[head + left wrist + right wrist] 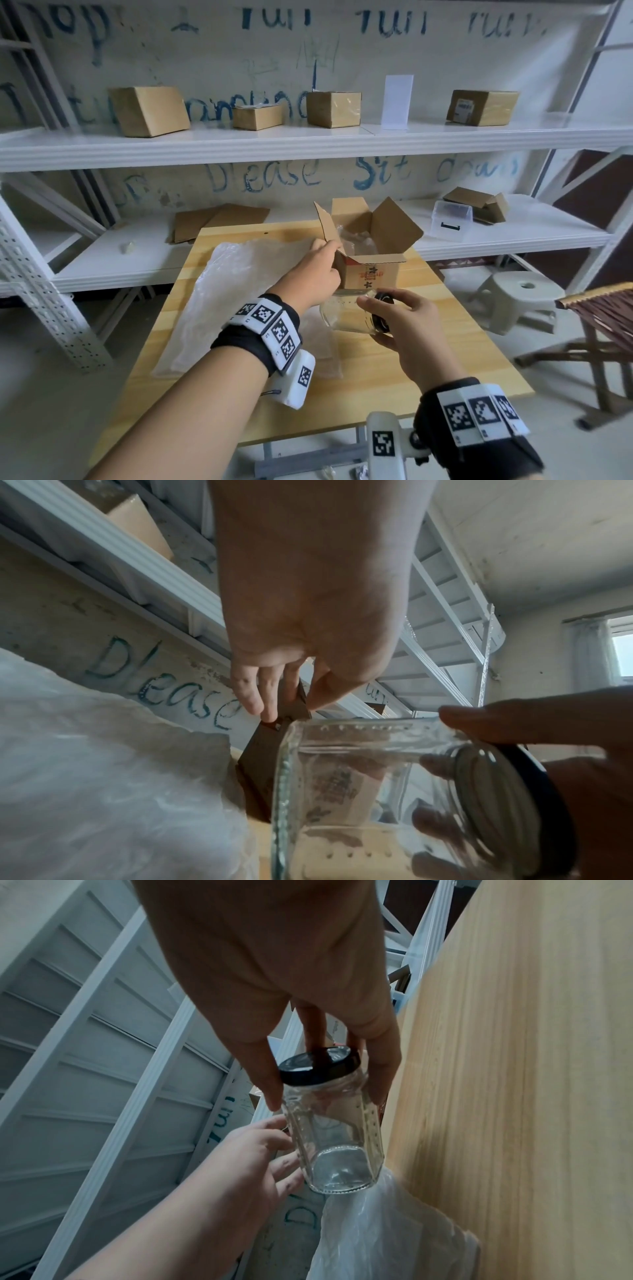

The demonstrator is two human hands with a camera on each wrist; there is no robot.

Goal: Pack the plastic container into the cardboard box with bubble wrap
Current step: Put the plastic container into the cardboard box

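Right hand (404, 322) clamped around lid end of clear jar (352, 313), held above table, just before cardboard box (371, 253). Left hand (315, 270) pinches near-left flap. Advice: keep flap pulled aside, lower jar bottom first onto bubble wrap (356, 241) inside box.

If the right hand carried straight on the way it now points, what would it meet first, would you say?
Probably the open cardboard box: the right hand, gripping the clear black-lidded container, points at its printed near wall, though the depth is unclear.
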